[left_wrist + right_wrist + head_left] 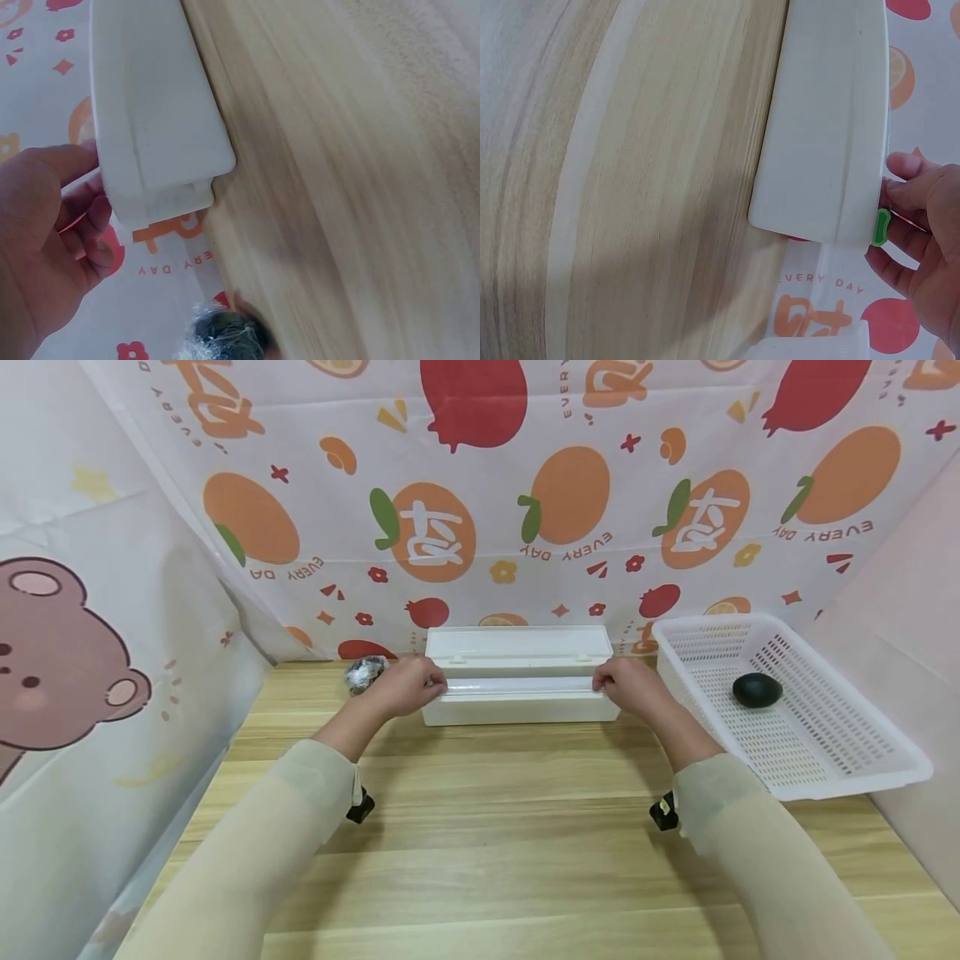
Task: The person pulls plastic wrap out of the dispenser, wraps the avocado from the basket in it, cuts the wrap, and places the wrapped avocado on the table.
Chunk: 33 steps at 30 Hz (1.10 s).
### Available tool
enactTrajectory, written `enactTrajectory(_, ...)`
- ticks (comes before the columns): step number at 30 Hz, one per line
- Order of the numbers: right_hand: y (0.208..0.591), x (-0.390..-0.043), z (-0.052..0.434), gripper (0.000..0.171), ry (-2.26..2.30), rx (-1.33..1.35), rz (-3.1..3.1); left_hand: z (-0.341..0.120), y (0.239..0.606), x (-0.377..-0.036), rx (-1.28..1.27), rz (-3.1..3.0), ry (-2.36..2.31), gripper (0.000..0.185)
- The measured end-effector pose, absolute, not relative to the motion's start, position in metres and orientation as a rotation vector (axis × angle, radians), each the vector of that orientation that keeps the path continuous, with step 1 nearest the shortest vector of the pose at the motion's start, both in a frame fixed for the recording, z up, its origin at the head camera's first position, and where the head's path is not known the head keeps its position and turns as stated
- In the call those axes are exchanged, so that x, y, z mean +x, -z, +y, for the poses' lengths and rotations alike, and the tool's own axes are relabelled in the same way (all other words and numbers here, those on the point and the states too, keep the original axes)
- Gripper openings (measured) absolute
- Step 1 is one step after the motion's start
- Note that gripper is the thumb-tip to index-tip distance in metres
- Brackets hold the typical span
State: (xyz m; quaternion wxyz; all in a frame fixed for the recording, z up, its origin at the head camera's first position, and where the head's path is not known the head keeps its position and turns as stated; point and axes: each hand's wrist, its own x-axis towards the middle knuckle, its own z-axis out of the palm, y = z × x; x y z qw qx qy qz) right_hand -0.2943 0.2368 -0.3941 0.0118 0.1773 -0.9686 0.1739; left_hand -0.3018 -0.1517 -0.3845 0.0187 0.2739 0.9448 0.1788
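Long white plastic dispenser box (521, 697), lid open, our left hand (405, 685) and right hand (632, 685) gripping its ends. Light wooden table (495, 827); fruit-print curtain (525, 510) behind.

White basket (862, 752) right, dark round object (757, 690) inside; foil-wrapped ball (364, 673) left.

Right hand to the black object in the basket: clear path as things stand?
Probably yes. The right hand grips the white box's end, just left of the basket. The black object lies uncovered in the open-topped basket; only the low rim stands between.
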Motion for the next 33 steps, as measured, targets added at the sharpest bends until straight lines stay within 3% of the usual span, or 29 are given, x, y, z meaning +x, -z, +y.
enactTrajectory(6,0.394,-0.296,0.238,0.024,-0.599,0.55,-3.035,-0.149,0.387,-0.304,0.782,2.966,-0.595,0.02)
enactTrajectory(12,0.394,-0.296,0.238,0.023,-0.642,0.539,-3.044,-0.141,0.388,-0.308,0.734,2.953,-0.563,0.039)
enactTrajectory(19,0.394,-0.295,0.238,0.024,-0.706,0.508,-3.07,-0.138,0.392,-0.31,0.743,2.992,-0.563,0.015)
enactTrajectory(33,0.39,-0.306,0.237,0.021,-0.702,0.523,-3.009,-0.15,0.387,-0.311,0.556,2.968,-0.802,0.017)
